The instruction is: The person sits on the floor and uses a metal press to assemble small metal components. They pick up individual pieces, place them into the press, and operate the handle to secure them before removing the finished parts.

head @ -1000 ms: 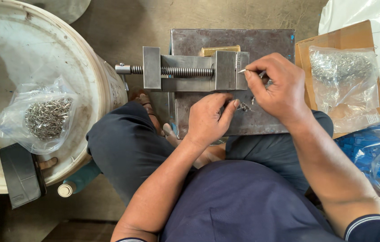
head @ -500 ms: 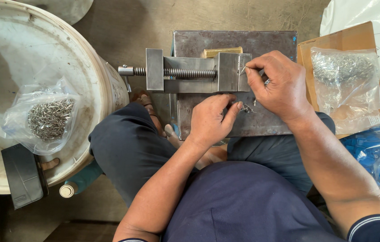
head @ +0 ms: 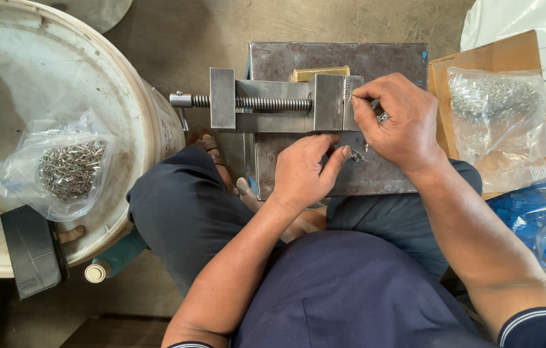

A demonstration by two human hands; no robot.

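While the person sat over the work, the largest object in view was a white tub [head: 125, 116] at nine o'clock, its wall curving beside the left knee. Inside it lay a clear bag of small metal pieces [head: 67, 169], with a dark flat case [head: 31, 254] at its seven o'clock. At twelve o'clock stood a grey metal box [head: 389, 58], and across its top lay a steel vise [head: 273, 102], its screw pointing toward nine o'clock. A brass-coloured block [head: 321, 73] lay just behind the vise. At three o'clock an open cardboard box [head: 479, 61] carried a second clear bag of metal parts [head: 498, 125]; blue plastic pieces [head: 530, 216] lay at four o'clock. The left hand [head: 302, 171] rested on the box lid, fingers loosely curled, touching a few small metal clips [head: 355, 154]; whether it gripped any could not be told. The right hand [head: 402, 122] was curled, thumb and forefinger pinched on a thin metal pin [head: 350, 96] at the vise's right-hand end.
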